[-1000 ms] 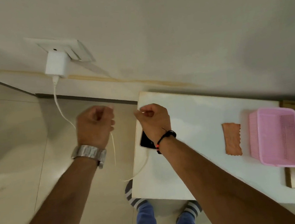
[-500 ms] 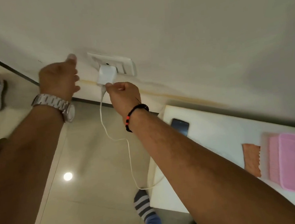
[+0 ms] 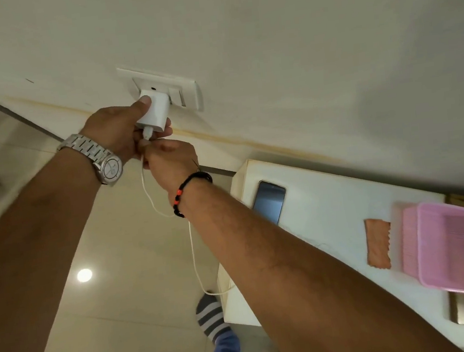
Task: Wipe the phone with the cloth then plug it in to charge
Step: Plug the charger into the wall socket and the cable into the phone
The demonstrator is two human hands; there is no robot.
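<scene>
Steel watch (image 3: 98,159), beaded bracelet (image 3: 186,191), striped sock (image 3: 210,317).

Whites, pinks and one rusty orange

My white charger (image 3: 152,111) and white cable (image 3: 194,255) match the white desk (image 3: 330,213); the phone (image 3: 269,202) is dark, the cloth (image 3: 378,243) orange, the basket (image 3: 438,245) pink, my watch (image 3: 98,159) silver, my sock (image 3: 210,317) grey-striped.

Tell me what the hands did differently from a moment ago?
The left hand moved from the wall beside the socket onto the white charger and now grips it. The right hand slid down off the charger and pinches the cable just under it. The phone, cloth and pink basket stayed put on the table.
</scene>
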